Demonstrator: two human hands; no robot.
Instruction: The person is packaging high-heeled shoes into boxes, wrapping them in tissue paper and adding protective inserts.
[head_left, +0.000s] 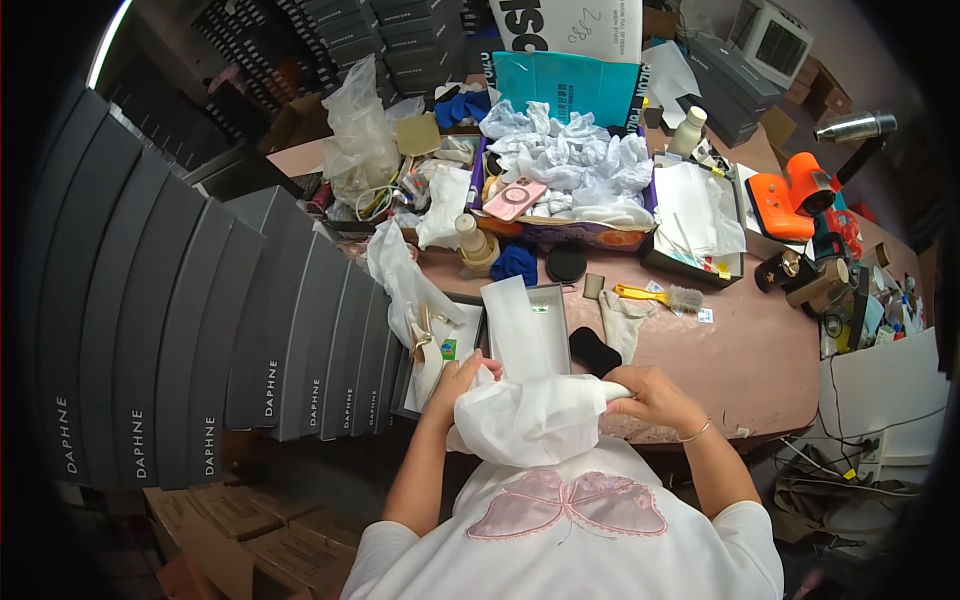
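Note:
Close to my body, both hands hold a thin white tissue-like wrap point(525, 425), puffed out and crumpled; whatever lies inside is hidden. My left hand point(460, 385) is closed on its left edge. At the other end my right hand point(655, 400) pinches a narrow white end with thumb and fingers. Just beyond sits an open grey shoebox point(550, 300) with a white paper sheet point(513, 325) standing in it. Left of that, a gold-and-white shoe point(427, 335) lies partly under translucent wrapping. A black pad point(594, 351) is near my right hand.
Stacked grey shoeboxes point(150, 300) wall off the left side. Behind, a carton holds crumpled white paper point(570, 150) and a pink phone point(515, 198). A yellow-handled brush point(655, 295), white cloth point(626, 325) and blue cloth point(514, 264) lie on the table; an orange device point(790, 200) stands right.

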